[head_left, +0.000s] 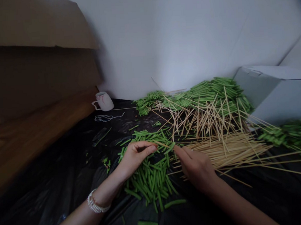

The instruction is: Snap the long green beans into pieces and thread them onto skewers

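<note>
A thin wooden skewer [162, 144] is pinched between the thumb and finger of my left hand [133, 157], which wears a beaded bracelet on its wrist. My right hand [197, 166] grips a cut green bean piece [170, 148] at the skewer's other end. Whether the skewer has gone through this piece I cannot make out. Below both hands lies a loose pile of cut green beans [152, 180]. A bundle of bare wooden skewers [231, 150] rests just right of my right hand, which hides part of it.
Skewered green beans [210, 92] are heaped by the white wall, more [292, 137] at the right. A white mug [105, 101] and white string [104, 118] sit at the back left on black plastic sheeting [74, 164]. A cardboard box [35, 68] and a white box [271, 88] flank the area.
</note>
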`<move>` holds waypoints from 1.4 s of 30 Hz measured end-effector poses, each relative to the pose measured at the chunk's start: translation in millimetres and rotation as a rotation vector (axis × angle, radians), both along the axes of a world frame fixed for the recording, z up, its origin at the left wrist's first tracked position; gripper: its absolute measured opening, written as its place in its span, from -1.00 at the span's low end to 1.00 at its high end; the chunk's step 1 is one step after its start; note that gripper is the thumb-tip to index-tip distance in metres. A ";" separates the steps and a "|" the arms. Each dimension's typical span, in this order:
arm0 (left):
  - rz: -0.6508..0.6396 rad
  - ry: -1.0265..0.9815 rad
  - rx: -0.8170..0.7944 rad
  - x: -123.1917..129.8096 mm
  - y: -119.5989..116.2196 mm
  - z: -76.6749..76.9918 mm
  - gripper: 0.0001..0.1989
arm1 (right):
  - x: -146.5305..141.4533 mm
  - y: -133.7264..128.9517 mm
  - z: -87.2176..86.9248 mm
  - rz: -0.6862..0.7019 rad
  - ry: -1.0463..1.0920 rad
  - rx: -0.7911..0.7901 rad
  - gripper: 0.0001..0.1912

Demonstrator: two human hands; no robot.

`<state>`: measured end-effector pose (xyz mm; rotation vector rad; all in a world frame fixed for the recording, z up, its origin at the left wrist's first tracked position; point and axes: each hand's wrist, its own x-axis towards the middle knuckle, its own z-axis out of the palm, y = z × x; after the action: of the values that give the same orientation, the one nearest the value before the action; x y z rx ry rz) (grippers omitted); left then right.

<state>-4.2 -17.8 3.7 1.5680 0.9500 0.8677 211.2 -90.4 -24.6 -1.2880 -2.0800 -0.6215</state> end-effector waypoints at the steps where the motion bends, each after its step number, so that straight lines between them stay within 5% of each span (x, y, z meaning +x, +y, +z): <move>1: 0.011 0.055 0.070 -1.7 1.7 -0.2 -0.83 | 4.2 1.5 -0.5 -0.020 -0.004 -0.001 -0.64; 7: -0.187 0.503 0.595 -3.4 -1.9 -4.8 -0.84 | 11.5 4.9 -0.3 -0.066 0.000 -0.026 -0.69; 10: -0.254 0.703 0.724 -1.7 -6.4 -9.6 -0.76 | 8.6 4.6 0.0 -0.054 0.012 -0.026 -0.69; 14: -0.273 0.819 0.715 1.3 -10.2 -11.2 -0.78 | 7.3 3.8 0.7 -0.037 0.025 -0.040 -0.68; 20: -0.301 0.729 0.629 2.2 -13.2 -9.4 -0.94 | 7.0 2.3 1.1 -0.018 0.016 -0.051 -0.66; 25: -0.278 0.732 0.654 3.8 -14.9 -12.5 -0.79 | 5.8 2.4 0.8 -0.019 0.015 -0.050 -0.66; 34: -0.328 0.720 0.632 5.4 -16.5 -8.0 -0.92 | 5.3 1.3 2.9 -0.017 0.014 -0.032 -0.66; 42: -0.401 0.629 0.616 3.6 -16.4 -6.8 -0.77 | 6.1 2.4 3.5 -0.027 0.036 -0.034 -0.68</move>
<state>-0.6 -34.2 -3.1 2.5516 0.7670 0.3835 217.2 -88.0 -21.0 -1.3394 -2.0549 -0.5723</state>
